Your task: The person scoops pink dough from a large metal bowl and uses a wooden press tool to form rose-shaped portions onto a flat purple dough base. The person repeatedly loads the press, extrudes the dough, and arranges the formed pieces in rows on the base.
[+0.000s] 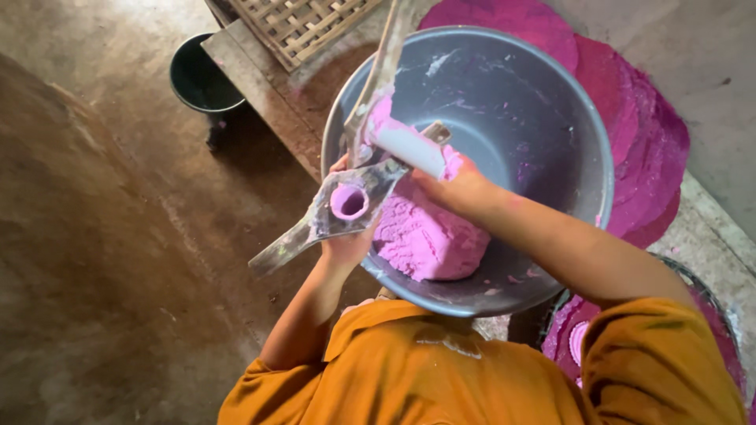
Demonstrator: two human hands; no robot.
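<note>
We hold a grey metal press with a round dough-filled cup [346, 203] in our left hand [346, 240], fingers wrapped under it, at the near left rim of the large grey metal basin [543, 102]. Our right hand [457, 185] closes around a pale cylindrical plunger [409, 148] just right of the cup. A lump of pink dough [429, 236] lies in the basin below both hands. Flat magenta discs [638, 126] spread on the table beyond it. A dark bucket [201, 75] stands on the brown floor [94, 236], far left.

The far half of the grey basin [543, 118] is left open, while its near side is blocked by pink dough [425, 236] and the wooden press [339, 208].
</note>
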